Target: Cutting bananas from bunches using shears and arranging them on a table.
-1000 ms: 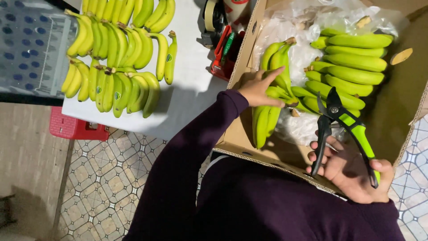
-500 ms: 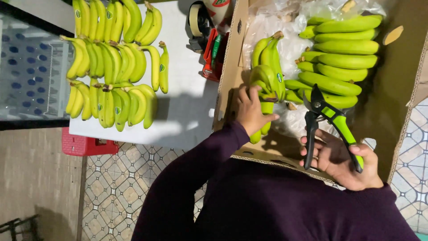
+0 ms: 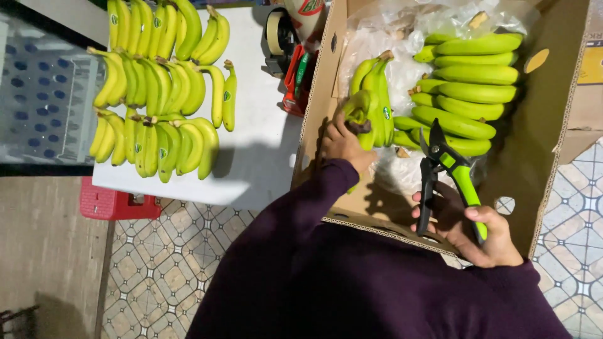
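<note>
The left hand (image 3: 342,141) is closed tight on a green banana bunch (image 3: 370,94) inside the cardboard box (image 3: 534,157); the right hand (image 3: 477,229) squeezes green-handled shears (image 3: 449,179)

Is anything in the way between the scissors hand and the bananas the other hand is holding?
Nothing visible blocks it. The right hand holds the green shears beside the banana bunch gripped by the left hand; only crinkled plastic liner lies between them.
</note>
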